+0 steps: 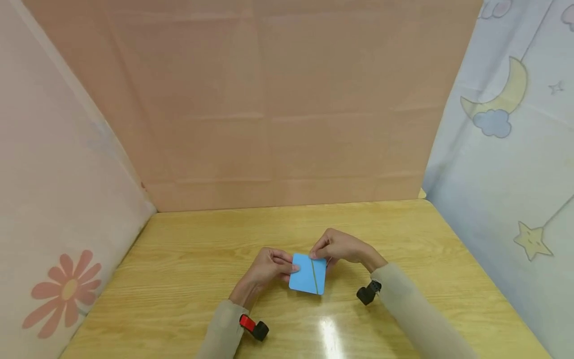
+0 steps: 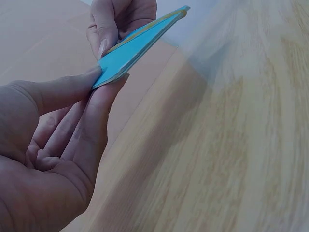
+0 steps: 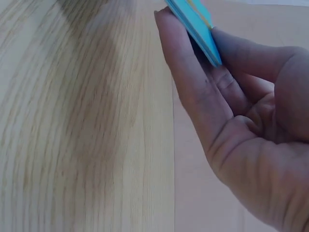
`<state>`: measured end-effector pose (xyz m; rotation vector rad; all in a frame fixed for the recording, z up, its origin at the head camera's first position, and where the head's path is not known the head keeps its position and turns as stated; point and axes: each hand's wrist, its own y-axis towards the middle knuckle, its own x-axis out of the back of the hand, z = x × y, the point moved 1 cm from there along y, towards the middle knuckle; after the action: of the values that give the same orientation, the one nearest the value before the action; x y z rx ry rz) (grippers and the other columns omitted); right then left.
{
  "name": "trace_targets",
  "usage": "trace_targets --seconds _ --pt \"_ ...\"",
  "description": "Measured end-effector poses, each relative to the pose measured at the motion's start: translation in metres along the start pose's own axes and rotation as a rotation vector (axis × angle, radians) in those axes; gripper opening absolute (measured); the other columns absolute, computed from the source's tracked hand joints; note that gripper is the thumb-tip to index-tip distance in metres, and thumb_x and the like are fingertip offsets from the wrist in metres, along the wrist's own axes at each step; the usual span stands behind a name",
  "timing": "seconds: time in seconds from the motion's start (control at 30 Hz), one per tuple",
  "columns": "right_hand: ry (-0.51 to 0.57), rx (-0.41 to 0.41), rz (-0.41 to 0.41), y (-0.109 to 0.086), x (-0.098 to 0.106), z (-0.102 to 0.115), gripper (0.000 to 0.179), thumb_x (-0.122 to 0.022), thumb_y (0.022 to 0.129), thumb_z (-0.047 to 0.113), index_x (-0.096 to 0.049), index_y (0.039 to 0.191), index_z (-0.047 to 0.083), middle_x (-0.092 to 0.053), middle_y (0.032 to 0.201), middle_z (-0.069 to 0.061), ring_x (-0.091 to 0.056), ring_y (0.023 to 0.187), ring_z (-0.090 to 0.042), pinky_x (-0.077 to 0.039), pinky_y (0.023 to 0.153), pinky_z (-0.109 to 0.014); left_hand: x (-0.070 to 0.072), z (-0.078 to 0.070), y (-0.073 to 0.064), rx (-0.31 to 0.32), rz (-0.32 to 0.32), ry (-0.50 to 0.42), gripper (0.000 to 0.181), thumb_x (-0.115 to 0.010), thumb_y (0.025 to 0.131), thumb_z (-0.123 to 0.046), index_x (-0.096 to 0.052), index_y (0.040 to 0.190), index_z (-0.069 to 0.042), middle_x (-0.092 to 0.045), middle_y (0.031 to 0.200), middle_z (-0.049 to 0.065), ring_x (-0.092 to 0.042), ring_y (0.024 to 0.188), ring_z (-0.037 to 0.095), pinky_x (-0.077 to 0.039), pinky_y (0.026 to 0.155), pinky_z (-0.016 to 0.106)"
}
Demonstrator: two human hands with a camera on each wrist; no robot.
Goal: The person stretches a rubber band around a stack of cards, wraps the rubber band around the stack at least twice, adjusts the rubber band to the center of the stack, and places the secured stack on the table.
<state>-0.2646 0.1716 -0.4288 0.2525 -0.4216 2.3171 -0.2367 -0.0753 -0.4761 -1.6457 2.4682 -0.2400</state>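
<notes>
Blue card stack: we're seeing a thin blue card stack (image 1: 301, 276) w/ rounded corners, sitting btwn both hands, up off the table (image 1: 215, 242), nr its middle; R wrist view is showing a layered edge.
Band: a yellowish band (image 1: 315, 277) is running aslant, top edge to bottom edge, over the R part of the stack.
L hand: we're watching the left hand (image 1: 267, 266) pinching the stack's L edge, thumb (image 2: 72, 89) on the upper face, a finger supporting from below; other fingers are curling in toward the palm.
R hand: the right hand (image 1: 343, 247) is pinching the upper R part, thumb (image 3: 246, 53) pressing nr the band's top end, a fingertip lying under the stack; we're unable to tell if the thumb's touching the band.
Wrists: we're noting a red strap (image 1: 247, 322) w/ black cam on L, a black cam (image 1: 367, 294) on R; both arms are wearing pale sleeves (image 1: 417, 304).
Surround: tan backdrop (image 1: 269, 109) is hanging behind; pink flower (image 1: 69, 290) is showing on L panel, moon (image 1: 515, 89) + star (image 1: 532, 241) on R.
</notes>
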Motion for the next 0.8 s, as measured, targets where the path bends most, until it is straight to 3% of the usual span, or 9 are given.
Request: trace_targets --seconds 0.8 --pt "-0.033 -0.007 -0.007 0.0004 -0.0021 -0.0037 0.019 -0.067 0.103 0.014 -0.083 0.109 0.005 -0.078 0.104 -0.010 -0.074 0.071 -0.018 -0.066 0.066 -0.052 -0.0011 -0.0008 -0.0019 0.001 0.015 0.002 0.017 -0.083 0.086 0.002 -0.075 0.100 0.006 -0.081 0.083 0.009 -0.076 0.068 0.015 -0.064 0.060 0.028"
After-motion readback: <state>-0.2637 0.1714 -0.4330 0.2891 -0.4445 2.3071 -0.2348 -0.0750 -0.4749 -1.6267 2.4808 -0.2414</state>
